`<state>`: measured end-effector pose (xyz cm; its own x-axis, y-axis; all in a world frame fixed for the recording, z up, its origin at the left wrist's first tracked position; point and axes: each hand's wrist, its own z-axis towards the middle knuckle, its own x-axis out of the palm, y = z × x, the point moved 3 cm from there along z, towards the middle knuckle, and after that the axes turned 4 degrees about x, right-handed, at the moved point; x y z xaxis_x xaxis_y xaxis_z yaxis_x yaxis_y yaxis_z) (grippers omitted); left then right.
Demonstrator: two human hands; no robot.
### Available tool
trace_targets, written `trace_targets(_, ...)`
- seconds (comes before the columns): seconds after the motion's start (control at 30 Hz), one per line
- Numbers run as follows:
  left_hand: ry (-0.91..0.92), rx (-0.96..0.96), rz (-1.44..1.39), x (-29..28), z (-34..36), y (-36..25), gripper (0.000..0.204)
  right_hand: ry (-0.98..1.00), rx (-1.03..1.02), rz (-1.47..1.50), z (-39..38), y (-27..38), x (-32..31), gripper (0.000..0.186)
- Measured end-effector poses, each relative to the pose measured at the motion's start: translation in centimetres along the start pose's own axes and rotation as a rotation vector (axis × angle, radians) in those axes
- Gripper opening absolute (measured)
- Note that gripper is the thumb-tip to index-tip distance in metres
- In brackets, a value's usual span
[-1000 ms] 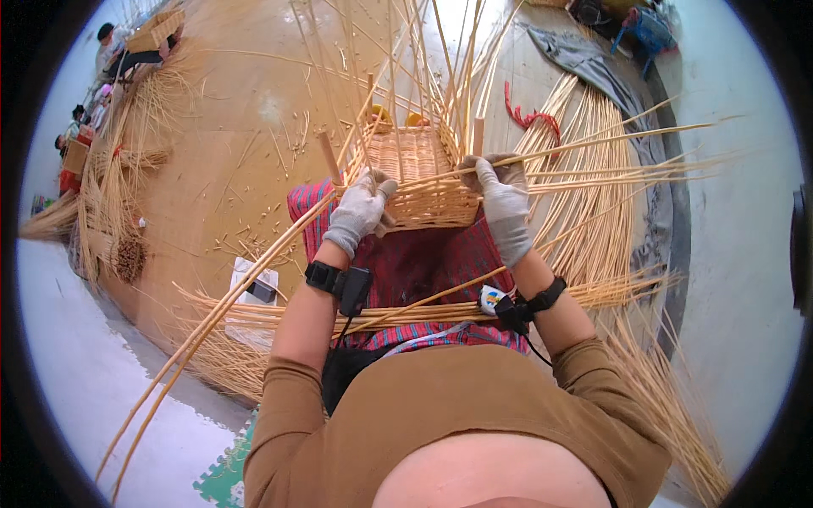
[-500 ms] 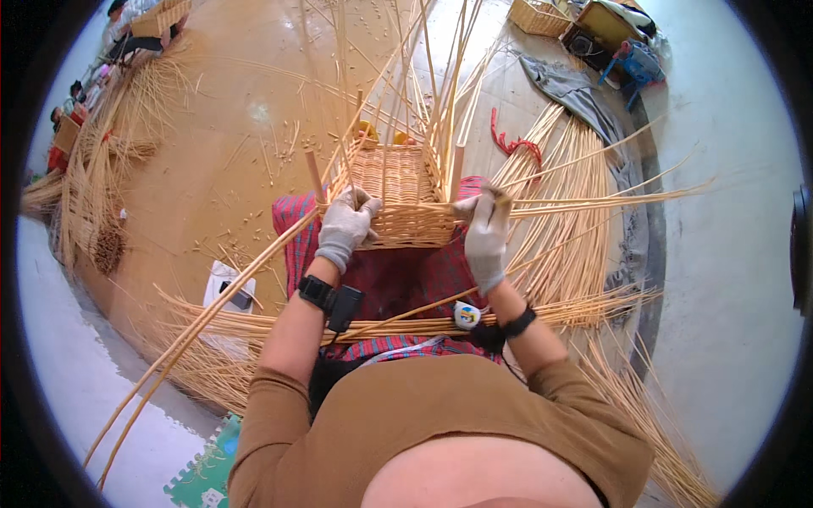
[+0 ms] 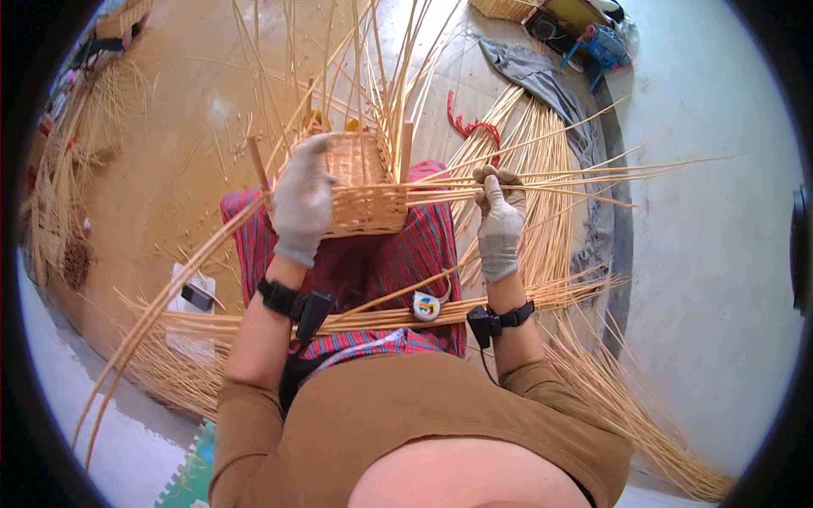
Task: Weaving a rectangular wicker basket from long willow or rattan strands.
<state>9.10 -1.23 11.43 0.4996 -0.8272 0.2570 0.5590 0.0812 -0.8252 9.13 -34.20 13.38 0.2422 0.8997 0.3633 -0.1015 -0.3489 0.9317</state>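
A partly woven wicker basket (image 3: 366, 212) rests on my lap over a red checked cloth (image 3: 434, 222), with long rods standing up from its sides and wooden stakes at its corners. My gloved left hand (image 3: 303, 203) is at its front left corner, covering part of the wall; motion smears its fingers. Several rods (image 3: 574, 176) run out to the right from the basket. My gloved right hand (image 3: 500, 222) is closed around them, some way off the basket's right corner. Two thick rods (image 3: 157, 309) slant down to the left from the basket.
A large bundle of peeled rods (image 3: 542, 161) with a red tie (image 3: 474, 129) lies at the right beside a grey cloth (image 3: 533, 72). More rods (image 3: 381, 324) lie across my lap with a round tape measure (image 3: 426, 306). A blue stool (image 3: 605, 46) stands at the far right.
My right hand has slid outward along the rods, away from the basket's right corner. My left hand has lifted at the left corner. The whole view has shifted, so things sit further left.
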Motion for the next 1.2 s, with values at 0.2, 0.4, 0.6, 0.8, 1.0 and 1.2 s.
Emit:
trace_targets(0.2, 0.787, -0.854, 0.327, 5.6, -5.4, 0.7, 0.037, 0.158, -0.291, -0.238, 1.9, 2.9, 7.8, 0.020)
trace_targets(0.4, 0.560, -0.938, 0.293, 5.8, -5.5, -0.1, 0.038, 0.144, -0.630, -1.284, 8.8, 2.6, 15.1, 0.050)
trace_targets(0.6, 0.558, -0.845, 0.182, 5.1, -6.2, -0.6, 0.025, 0.123, -0.530, -1.740, 5.3, 2.4, 3.7, 0.045)
trace_targets(0.8, 0.407, -0.131, 0.124, -2.7, -8.3, -1.1, 0.033, 0.400, -0.320, -0.781, -1.0, 0.9, 7.9, 0.019)
trace_targets(1.0, -0.132, -0.407, 0.193, -13.2, -5.2, -4.0, 0.019, 1.144, -0.290, -0.683, -9.6, -0.4, 17.2, 0.015)
trace_targets(1.2, -0.111, -1.218, -0.096, -14.8, -5.5, -4.2, 0.056, 1.415, -0.727, -0.210, -19.0, -2.6, 25.4, 0.045)
